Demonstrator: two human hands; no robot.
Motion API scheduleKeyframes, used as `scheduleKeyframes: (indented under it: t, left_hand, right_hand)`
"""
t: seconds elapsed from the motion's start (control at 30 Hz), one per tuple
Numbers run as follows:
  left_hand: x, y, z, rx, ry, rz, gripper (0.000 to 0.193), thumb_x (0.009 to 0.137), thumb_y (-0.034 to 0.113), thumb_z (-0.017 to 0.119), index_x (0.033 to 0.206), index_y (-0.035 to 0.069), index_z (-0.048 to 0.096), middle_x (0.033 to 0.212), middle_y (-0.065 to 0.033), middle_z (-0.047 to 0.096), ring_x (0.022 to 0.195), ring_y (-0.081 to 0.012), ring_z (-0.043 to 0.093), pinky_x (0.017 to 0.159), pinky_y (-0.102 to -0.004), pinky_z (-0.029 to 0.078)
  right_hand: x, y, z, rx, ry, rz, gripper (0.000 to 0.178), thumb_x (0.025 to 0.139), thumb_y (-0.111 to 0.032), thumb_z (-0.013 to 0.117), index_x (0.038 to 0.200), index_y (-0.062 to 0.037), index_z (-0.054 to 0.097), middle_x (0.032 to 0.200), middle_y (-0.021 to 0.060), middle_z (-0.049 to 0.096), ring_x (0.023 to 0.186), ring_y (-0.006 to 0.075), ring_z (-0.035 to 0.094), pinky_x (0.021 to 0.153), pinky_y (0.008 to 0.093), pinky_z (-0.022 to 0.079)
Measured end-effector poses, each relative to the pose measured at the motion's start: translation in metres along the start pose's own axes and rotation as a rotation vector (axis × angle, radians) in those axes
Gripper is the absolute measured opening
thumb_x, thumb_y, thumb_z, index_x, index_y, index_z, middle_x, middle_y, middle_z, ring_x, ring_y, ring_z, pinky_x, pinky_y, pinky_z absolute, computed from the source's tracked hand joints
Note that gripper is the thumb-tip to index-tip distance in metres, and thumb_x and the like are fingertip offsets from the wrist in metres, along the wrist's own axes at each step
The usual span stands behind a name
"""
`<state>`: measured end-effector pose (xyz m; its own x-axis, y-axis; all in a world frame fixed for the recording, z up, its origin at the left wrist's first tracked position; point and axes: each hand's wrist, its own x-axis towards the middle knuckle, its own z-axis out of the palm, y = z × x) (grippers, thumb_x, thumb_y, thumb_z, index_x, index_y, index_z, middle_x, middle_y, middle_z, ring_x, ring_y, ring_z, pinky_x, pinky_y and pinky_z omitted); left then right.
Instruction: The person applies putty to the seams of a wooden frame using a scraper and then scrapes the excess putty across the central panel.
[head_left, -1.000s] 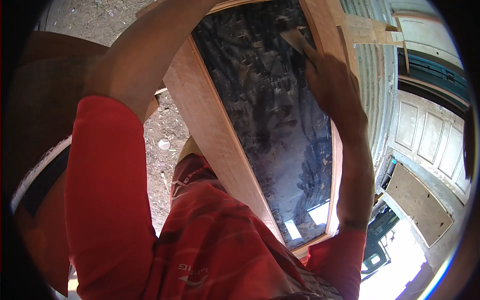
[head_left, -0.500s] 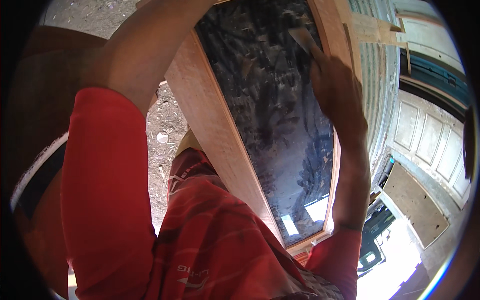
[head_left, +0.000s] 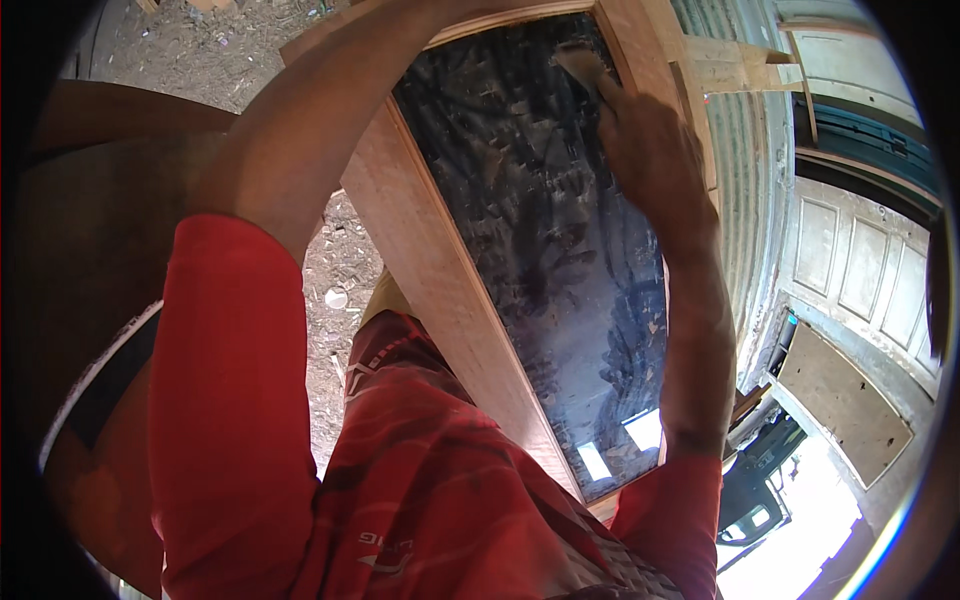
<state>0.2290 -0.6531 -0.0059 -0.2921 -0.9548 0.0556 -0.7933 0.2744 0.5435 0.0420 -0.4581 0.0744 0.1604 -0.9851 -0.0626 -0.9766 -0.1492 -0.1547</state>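
Note:
A dark, glossy panel (head_left: 560, 290), smeared and streaked, sits inside a reddish wooden frame (head_left: 440, 260) that lies in front of me. My right hand (head_left: 655, 160) is closed around a thin flat scraper (head_left: 580, 64), whose blade rests at the panel's upper right part, near the frame's far corner. Its handle is mostly hidden by my fingers. My left forearm reaches across the frame's upper left side toward the top edge of the picture, where the left hand falls outside the view.
Wood shavings litter the ground (head_left: 340, 350) at left. A dark rounded object (head_left: 120, 180) stands beside my left arm. Along the right are corrugated sheeting (head_left: 740, 160), a pale panelled door (head_left: 850, 250) and a brown board (head_left: 840, 400). Wooden strips (head_left: 740, 65) jut out at upper right.
My right hand and the scraper have moved slightly up and left over the panel. The left forearm has shifted a little to the right, and the view has tilted slightly.

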Motion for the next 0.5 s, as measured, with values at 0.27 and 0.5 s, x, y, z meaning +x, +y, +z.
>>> scheduleKeyframes:
  t: [0.27, 0.5]
  left_hand:
    - [0.022, 0.016, -0.015, -0.060, -0.302, -0.038, 0.082, 0.097, 0.069, 0.056, 0.140, -0.001, 0.062, 0.142, -0.0261, 0.064, 0.136, -0.0415, 0.058, 0.115, -0.0545, 0.044]
    - [0.011, 0.020, -0.011, 0.025, -0.060, -0.091, 0.079, 0.097, 0.066, 0.058, 0.138, -0.001, 0.064, 0.134, -0.0277, 0.069, 0.125, -0.0440, 0.065, 0.109, -0.0555, 0.049]
  right_hand:
    - [-0.007, 0.010, 0.000, 0.007, -0.029, 0.115, 0.036, 0.104, -0.018, 0.060, 0.138, -0.0075, 0.068, 0.098, 0.0224, 0.070, 0.091, 0.0426, 0.072, 0.083, 0.0573, 0.053]
    - [-0.064, 0.009, -0.008, -0.101, -0.179, 0.248, 0.037, 0.106, -0.019, 0.056, 0.141, -0.0126, 0.062, 0.100, 0.0189, 0.068, 0.089, 0.0394, 0.072, 0.076, 0.0556, 0.055]
